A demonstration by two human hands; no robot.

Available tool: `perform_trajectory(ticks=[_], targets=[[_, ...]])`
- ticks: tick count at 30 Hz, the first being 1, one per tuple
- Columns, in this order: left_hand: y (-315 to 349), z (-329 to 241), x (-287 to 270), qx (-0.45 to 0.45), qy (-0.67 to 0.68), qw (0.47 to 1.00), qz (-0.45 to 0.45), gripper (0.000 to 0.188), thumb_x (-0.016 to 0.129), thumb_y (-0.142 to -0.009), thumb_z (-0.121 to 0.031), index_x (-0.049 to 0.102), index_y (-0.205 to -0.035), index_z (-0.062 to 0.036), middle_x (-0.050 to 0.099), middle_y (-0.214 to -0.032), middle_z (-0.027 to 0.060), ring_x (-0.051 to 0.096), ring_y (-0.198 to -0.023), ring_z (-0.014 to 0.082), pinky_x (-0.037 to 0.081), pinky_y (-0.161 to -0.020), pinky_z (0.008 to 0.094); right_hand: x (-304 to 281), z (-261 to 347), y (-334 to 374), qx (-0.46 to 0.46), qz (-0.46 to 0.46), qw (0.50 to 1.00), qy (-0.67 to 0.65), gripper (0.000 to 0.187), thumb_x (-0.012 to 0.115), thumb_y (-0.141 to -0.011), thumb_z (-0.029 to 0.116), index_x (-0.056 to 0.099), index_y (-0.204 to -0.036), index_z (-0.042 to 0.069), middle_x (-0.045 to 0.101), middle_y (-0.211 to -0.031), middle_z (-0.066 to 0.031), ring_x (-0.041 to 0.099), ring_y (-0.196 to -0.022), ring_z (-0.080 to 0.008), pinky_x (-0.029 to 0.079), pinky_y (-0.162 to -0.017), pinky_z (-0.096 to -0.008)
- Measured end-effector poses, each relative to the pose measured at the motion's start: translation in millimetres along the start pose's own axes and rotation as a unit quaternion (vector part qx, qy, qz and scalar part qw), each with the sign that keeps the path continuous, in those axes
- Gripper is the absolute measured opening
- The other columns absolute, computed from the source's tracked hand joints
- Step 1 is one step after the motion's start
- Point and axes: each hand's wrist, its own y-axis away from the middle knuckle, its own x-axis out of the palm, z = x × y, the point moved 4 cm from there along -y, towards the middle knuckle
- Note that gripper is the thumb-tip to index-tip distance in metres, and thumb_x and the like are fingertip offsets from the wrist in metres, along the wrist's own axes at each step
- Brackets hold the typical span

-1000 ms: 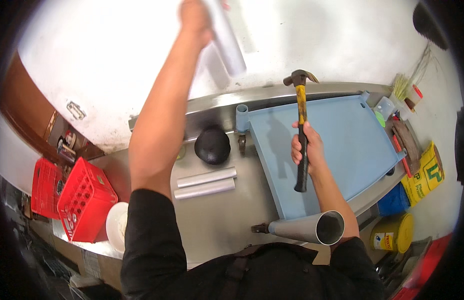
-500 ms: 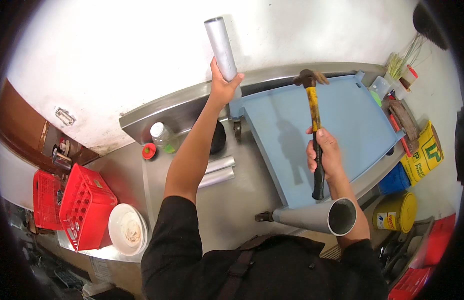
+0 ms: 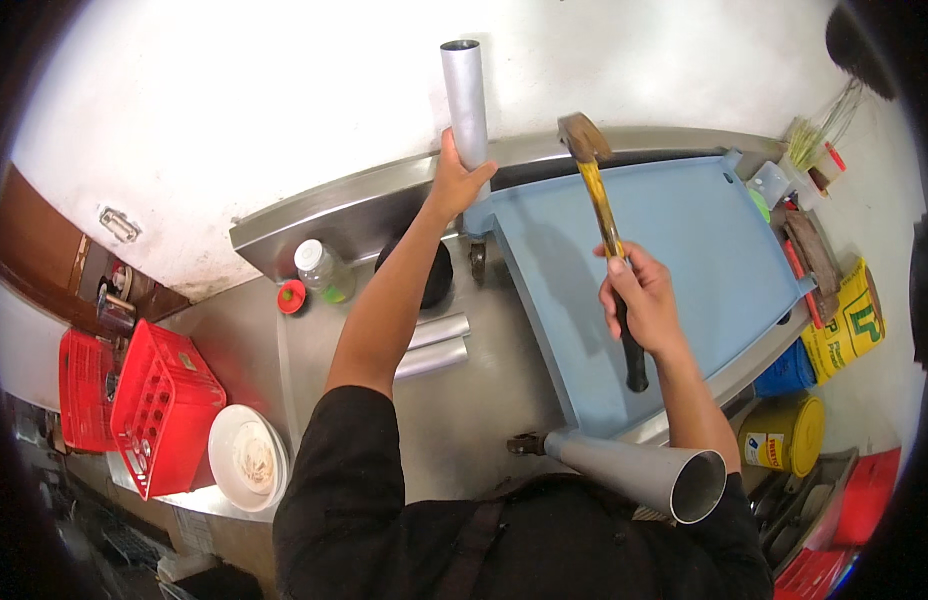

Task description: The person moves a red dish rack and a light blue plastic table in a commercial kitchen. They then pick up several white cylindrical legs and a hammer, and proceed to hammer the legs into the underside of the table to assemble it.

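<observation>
My left hand [image 3: 458, 184] is wrapped round a silver metal tube [image 3: 465, 100] standing at the far left corner of a blue cart tray [image 3: 644, 280]. In my right hand [image 3: 639, 300] is a claw hammer [image 3: 599, 195] with a worn yellow and black handle, its head raised above the tray. A second silver tube [image 3: 644, 470] sticks out from the tray's near corner toward my body, its open end facing me. Casters [image 3: 477, 258] show at the tray's left corners. Two loose tubes [image 3: 431, 358] lie side by side on the steel counter, partly behind my left forearm.
On the counter [image 3: 474, 430] stand a clear jar [image 3: 324, 270] with a white lid, a red lid [image 3: 292, 296] and a dark round object [image 3: 434, 275]. At left are red crates [image 3: 169, 410] and white bowls [image 3: 246, 460]. A yellow bucket [image 3: 804, 435] and yellow bag [image 3: 849, 320] sit at right.
The hammer has swung up and slightly left, its head tilting over. In the picture, the far tube and my left hand have shifted right, and the near tube's open end lower and right.
</observation>
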Motion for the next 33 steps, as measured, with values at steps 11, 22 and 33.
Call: perform_trajectory(ticks=[11,22,33], targets=[[15,-11,4,0.009,-0.04,0.999,0.023,0.079,0.079,-0.085,-0.013,0.034,-0.15,-0.0069,0.063,-0.127,0.0218,0.063,-0.119,0.0328,0.05,-0.102,0.0463,-6,200,-100,-0.133,-0.022,0.876,0.463,0.049,0.065,-0.098,0.042,0.071,-0.122,0.0,0.068,-0.09,-0.0181,0.062,-0.057,-0.0228,0.051,-0.057,-0.0371],[19,-9,3,0.065,-0.042,0.997,0.008,0.079,0.079,-0.086,-0.014,0.034,-0.15,-0.0072,0.065,-0.124,0.0208,0.066,-0.115,0.0336,0.051,-0.101,0.0461,23,205,-88,-0.166,-0.038,0.838,0.519,0.051,0.061,-0.1,0.038,0.068,-0.128,-0.004,0.069,-0.093,-0.0188,0.064,-0.057,-0.0238,0.053,-0.054,-0.037],[18,-1,5,0.086,-0.029,0.996,0.013,0.071,0.081,-0.087,-0.01,0.038,-0.143,-0.0039,0.062,-0.116,0.0113,0.063,-0.106,0.0226,0.053,-0.094,0.0398,20,191,-82,-0.156,-0.008,0.853,0.497,0.046,0.059,-0.098,0.036,0.071,-0.117,-0.005,0.066,-0.074,-0.018,0.065,-0.053,-0.0241,0.053,-0.053,-0.0389]])
